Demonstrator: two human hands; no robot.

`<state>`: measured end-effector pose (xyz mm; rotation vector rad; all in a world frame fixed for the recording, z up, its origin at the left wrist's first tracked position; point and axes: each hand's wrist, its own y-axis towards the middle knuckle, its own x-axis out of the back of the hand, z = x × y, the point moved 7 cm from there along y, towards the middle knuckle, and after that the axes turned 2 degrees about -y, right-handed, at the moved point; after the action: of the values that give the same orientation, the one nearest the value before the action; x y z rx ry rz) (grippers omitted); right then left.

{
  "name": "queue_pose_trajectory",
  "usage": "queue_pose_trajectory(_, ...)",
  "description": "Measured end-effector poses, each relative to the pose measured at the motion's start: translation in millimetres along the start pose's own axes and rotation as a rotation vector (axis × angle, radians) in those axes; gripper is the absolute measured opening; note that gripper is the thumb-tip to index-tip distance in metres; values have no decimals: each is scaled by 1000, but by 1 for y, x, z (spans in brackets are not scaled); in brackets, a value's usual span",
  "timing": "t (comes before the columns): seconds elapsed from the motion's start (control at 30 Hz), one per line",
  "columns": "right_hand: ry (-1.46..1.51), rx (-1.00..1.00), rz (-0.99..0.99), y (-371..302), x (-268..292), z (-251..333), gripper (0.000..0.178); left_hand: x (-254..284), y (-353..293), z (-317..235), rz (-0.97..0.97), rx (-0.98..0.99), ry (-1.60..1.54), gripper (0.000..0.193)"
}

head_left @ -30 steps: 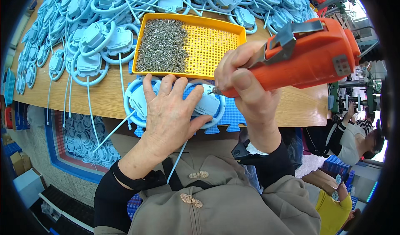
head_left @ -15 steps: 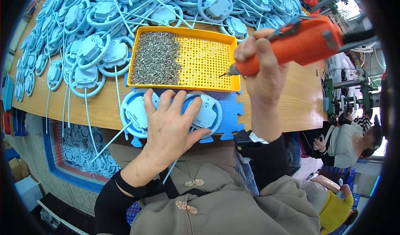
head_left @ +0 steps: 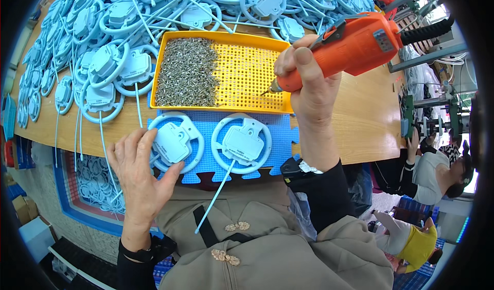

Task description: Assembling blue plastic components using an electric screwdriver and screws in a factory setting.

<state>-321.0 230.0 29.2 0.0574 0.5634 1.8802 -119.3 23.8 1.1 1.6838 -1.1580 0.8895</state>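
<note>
The right hand (head_left: pixel 314 89) is grasping an orange, pistol-less electric screwdriver with a straight body (head_left: pixel 355 43), fingers and thumb closing firmly around its front part. Its thin metal bit (head_left: pixel 265 92) is pointing down and left over the perforated half of a yellow rectangular plastic tray (head_left: pixel 247 109); whether it is touching a screw, I cannot tell. In the tray's left half, small silver metal screws (head_left: pixel 185 74) are lying in a loose heap.

The left hand (head_left: pixel 136 171) is spreading its fingers at the near left ring, a light-blue round plastic piece with a central plate (head_left: pixel 172 142). The thumb is reaching its lower edge; if the fingers are pinching it, I cannot tell. A second light-blue plastic ring with a thin stem (head_left: pixel 243 142) is lying just beside it, on the same blue foam mat (head_left: pixel 206 130).

In my judgement, good work here is depending on a straight bit, standing square over one screw head, with light pressure. The left hand should be keeping the piece flat, its fingertips staying clear of the screw holes.
</note>
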Motion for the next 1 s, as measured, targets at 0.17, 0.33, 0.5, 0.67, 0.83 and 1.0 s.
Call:
queue_pose_trajectory(0.17,-21,-7,26,-1,-2,-2,18,-5,5,-15,-28,-36,-60,67)
queue_pose_trajectory(0.33,-35,4,0,-3,-4,3,18,-7,10,-19,-3,-29,-53,67)
queue_pose_trajectory(0.5,161,98,-26,2,-24,28,18,-12,13,-16,8,-20,-60,67)
queue_pose_trajectory(0.67,308,14,199,-17,-85,33,26,-18,15,-11,-7,-33,-87,68)
queue_pose_trajectory(0.83,233,-94,280,-39,-125,5,32,-16,14,-5,24,3,-103,70)
queue_pose_trajectory(1.0,59,16,295,-41,-129,12,32,-18,15,-7,45,-5,-118,73)
